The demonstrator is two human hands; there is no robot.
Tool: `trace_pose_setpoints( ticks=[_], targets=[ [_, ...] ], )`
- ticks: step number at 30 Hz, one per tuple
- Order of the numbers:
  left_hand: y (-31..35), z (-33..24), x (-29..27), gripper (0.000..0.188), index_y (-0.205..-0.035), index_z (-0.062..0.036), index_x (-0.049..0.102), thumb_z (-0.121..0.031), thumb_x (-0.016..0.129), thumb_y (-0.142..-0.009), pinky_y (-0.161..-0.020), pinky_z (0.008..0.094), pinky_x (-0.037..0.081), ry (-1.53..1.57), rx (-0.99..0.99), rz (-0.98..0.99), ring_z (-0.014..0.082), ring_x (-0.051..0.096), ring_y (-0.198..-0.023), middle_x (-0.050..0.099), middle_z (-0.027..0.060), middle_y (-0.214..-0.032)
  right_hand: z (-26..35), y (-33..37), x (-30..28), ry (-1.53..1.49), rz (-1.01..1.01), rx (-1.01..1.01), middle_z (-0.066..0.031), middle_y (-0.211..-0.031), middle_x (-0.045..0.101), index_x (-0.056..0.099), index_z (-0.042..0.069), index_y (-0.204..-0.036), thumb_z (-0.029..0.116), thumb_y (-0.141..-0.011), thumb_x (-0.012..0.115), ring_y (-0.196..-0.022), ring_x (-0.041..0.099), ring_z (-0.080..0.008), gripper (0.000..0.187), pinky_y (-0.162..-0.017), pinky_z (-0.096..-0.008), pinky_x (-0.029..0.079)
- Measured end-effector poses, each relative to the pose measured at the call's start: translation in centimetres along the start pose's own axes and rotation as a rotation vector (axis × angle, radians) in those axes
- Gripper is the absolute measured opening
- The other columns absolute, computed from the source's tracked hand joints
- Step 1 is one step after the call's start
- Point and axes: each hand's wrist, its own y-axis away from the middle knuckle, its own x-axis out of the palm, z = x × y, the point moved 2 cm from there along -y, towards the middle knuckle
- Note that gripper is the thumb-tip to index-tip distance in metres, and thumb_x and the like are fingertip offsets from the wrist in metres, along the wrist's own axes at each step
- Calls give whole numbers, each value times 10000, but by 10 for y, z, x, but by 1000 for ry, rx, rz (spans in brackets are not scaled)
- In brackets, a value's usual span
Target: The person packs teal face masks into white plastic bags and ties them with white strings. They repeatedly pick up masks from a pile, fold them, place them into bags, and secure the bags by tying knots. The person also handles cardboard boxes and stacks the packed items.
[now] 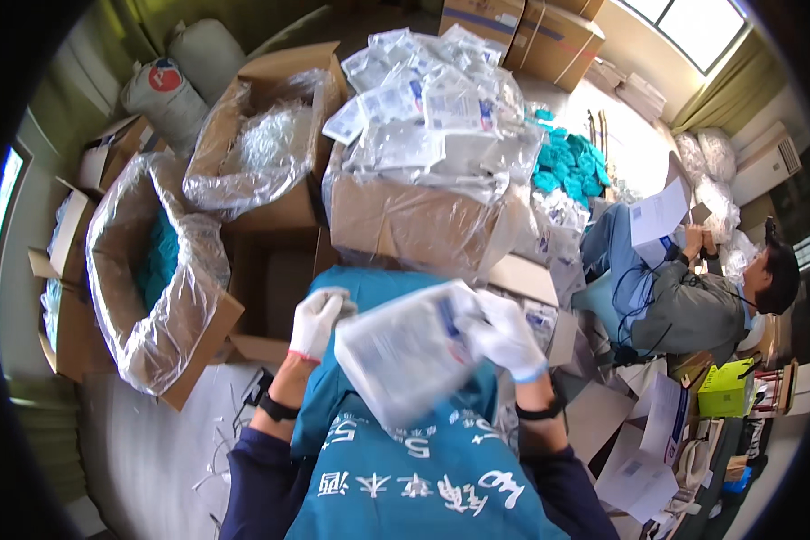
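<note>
My right hand [506,337], in a white glove, grips the upper right edge of a clear plastic packet [403,346] with white and blue print. The packet hangs tilted over my teal apron [382,468] and is blurred by motion. Left of the packet, my left hand [319,324], also gloved in white, is closed with curled fingers. Whatever it may hold is hidden. Beyond my hands, a large pile of similar packets [423,99] rises from a plastic-lined cardboard box [405,216].
Left stand a plastic-lined box [202,333] with teal items and another box [288,171] holding clear plastic pieces. An open carton [274,292] sits between. Teal pieces [567,162] lie beyond the pile. At right, a seated person [684,288] handles a white carton [659,219].
</note>
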Motion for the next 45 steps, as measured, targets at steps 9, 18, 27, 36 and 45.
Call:
trace_pose_setpoints(
  ticks=[9,18,27,36,45],
  targets=[
    [27,-53,37,423,-1136,-74,655,-91,815,-745,-975,388,489,-723,772,279,311,629,-1098,674,121,-1183,-24,6,58,-237,8,7,-99,-729,595,615,3,-851,31,-882,663,-662,529,-156,63,-647,-305,465],
    [32,-44,60,406,-1144,-25,622,-26,792,-776,-908,316,534,-555,412,355,168,662,-1016,663,88,-1085,-22,16,48,-174,95,-16,-151,-719,577,623,-2,-921,88,-897,660,-626,525,-234,101,-628,-355,458],
    [46,-15,65,277,-1057,-7,653,13,737,-794,-853,299,547,-567,541,318,229,694,-947,669,111,-1072,-17,19,53,80,-204,-99,-93,-985,689,658,60,-1100,22,-785,755,-871,687,-252,332,-796,-323,541],
    [50,-15,69,154,-968,-27,665,-57,704,-822,-740,334,540,-771,509,376,273,677,-841,661,115,-966,-23,25,63,120,-243,-248,-96,-944,662,620,80,-922,2,-681,796,-850,665,-304,308,-743,-356,532],
    [33,-5,83,178,-998,-51,686,-161,587,-900,-759,420,519,-922,555,698,368,634,-859,638,161,-917,-17,39,70,-44,-110,77,-93,-839,668,636,66,-926,63,-785,785,-765,666,-226,204,-701,-322,517]
  ],
)
